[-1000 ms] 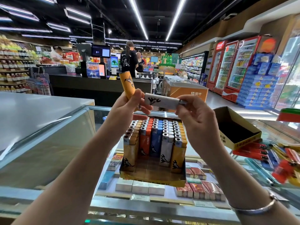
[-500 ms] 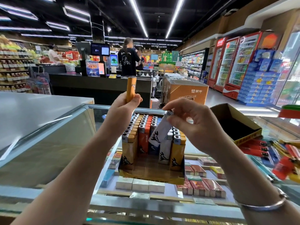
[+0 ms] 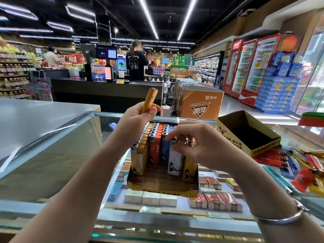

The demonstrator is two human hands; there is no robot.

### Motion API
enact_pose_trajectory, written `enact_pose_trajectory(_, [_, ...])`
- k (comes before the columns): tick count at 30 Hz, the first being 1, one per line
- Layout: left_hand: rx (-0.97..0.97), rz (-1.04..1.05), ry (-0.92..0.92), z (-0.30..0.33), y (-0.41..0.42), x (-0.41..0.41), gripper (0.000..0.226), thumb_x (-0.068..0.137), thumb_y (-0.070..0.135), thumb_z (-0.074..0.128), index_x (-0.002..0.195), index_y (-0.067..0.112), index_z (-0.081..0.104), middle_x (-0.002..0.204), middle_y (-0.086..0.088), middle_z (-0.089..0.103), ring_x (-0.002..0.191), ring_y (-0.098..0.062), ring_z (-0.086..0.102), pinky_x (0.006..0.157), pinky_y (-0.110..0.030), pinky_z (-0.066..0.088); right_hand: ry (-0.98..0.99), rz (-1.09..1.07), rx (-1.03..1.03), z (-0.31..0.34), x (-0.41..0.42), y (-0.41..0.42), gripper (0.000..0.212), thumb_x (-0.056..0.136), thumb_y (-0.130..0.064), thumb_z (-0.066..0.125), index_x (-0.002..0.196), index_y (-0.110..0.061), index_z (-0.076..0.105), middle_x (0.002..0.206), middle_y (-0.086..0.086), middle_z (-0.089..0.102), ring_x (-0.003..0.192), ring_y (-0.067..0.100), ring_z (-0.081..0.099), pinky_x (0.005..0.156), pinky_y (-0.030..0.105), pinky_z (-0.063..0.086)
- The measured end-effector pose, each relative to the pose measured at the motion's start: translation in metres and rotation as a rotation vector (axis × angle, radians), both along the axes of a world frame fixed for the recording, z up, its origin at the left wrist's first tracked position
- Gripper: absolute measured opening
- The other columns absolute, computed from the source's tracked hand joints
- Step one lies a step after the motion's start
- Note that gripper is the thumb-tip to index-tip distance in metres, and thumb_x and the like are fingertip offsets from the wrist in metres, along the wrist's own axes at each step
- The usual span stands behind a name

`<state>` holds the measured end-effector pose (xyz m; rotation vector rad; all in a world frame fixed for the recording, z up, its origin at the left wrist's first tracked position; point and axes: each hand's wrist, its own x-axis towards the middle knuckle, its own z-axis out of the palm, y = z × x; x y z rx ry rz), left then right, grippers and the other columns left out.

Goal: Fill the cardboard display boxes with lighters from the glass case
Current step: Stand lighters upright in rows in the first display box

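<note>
Fingers (image 3: 172, 137) curled on white lighter (image 3: 174, 159) top.

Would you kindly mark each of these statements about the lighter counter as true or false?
1. The left hand holds an orange lighter up above the display box. True.
2. The right hand is at the top of a white lighter standing in the box. True.
3. The second box on the right is packed full of lighters. False: it looks empty inside.
4. The display box stands on the floor. False: it stands on the glass case.
5. A bracelet is on the right wrist. True.
6. The front row of the display box is full. False: there is a gap in its middle.
</note>
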<state>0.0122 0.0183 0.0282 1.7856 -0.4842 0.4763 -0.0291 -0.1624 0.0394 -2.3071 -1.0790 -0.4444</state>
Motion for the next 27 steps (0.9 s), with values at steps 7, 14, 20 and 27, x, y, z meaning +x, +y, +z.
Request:
enact_pose_trajectory(7, [-0.026, -0.001, 0.014, -0.0003, 0.0002, -0.0008, 0.014, 0.095, 0.017, 0.046, 0.092, 0.028, 0.054, 0.088, 0.007, 0.058, 0.075, 0.008, 0.057, 0.058, 0.002, 0.038, 0.053, -0.006, -0.014, 0.0028, -0.0004, -0.0044, 0.017, 0.082, -0.003, 0.067, 0.096, -0.013, 0.070, 0.079, -0.021, 0.052, 0.077, -0.011, 0.049, 0.070, 0.008, 0.038])
enact_pose_trajectory(14, [-0.010, 0.028, 0.034, -0.0018, 0.0011, 0.0024, 0.010, 0.095, 0.020, 0.048, 0.089, 0.027, 0.051, 0.077, 0.002, 0.053, 0.066, -0.002, 0.052, 0.056, -0.003, 0.040, -0.081, -0.035, -0.122, 0.0025, 0.0016, -0.0042, 0.019, 0.083, -0.015, 0.069, 0.101, -0.019, 0.069, 0.077, -0.026, 0.046, 0.086, -0.002, 0.041, 0.081, 0.016, 0.032])
enact_pose_trajectory(20, [0.006, -0.002, 0.034, -0.0022, 0.0012, 0.0019, 0.011, 0.094, 0.020, 0.049, 0.089, 0.025, 0.056, 0.075, 0.004, 0.054, 0.059, 0.007, 0.051, 0.059, -0.003, 0.041, -0.133, -0.043, -0.177, -0.0026, 0.0047, -0.0022, 0.019, 0.078, -0.019, 0.073, 0.097, -0.023, 0.070, 0.084, -0.028, 0.038, 0.089, -0.003, 0.032, 0.080, 0.025, 0.028])
enact_pose_trajectory(27, [-0.028, 0.014, 0.041, 0.0005, 0.0008, -0.0036, 0.012, 0.091, 0.025, 0.054, 0.088, 0.028, 0.065, 0.090, -0.004, 0.065, 0.083, -0.019, 0.060, 0.077, -0.025, 0.046, -0.028, -0.057, -0.156, -0.0022, 0.0075, -0.0062, 0.017, 0.077, -0.020, 0.074, 0.093, -0.025, 0.068, 0.087, -0.022, 0.041, 0.096, -0.006, 0.030, 0.083, 0.028, 0.025])
